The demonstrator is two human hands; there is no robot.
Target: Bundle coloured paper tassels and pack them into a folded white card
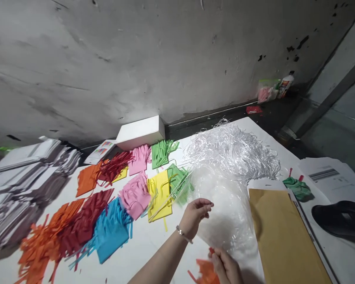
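Note:
My left hand point(195, 215), with a bracelet on its wrist, pinches the edge of a clear plastic bag point(227, 213) and holds it up over the white sheet on the floor. My right hand point(226, 268) grips the bag's lower edge at the bottom of the view, fingers closed. Orange paper strips point(205, 272) lie right beside that hand. Behind the bag sits a heap of thin white strips point(233, 152). Left of the hands, fringed paper pieces are spread out: yellow point(159, 193), pink point(134, 195), blue point(111, 230), dark red point(83, 221), orange point(37, 246) and green point(161, 152).
A brown envelope point(284, 236) lies to the right of the bag. A white box point(140, 132) stands by the wall. Stacks of white paper point(23, 177) fill the left side. A black shoe point(340, 221), printed sheets point(328, 175) and crumpled green paper point(298, 188) are at the right.

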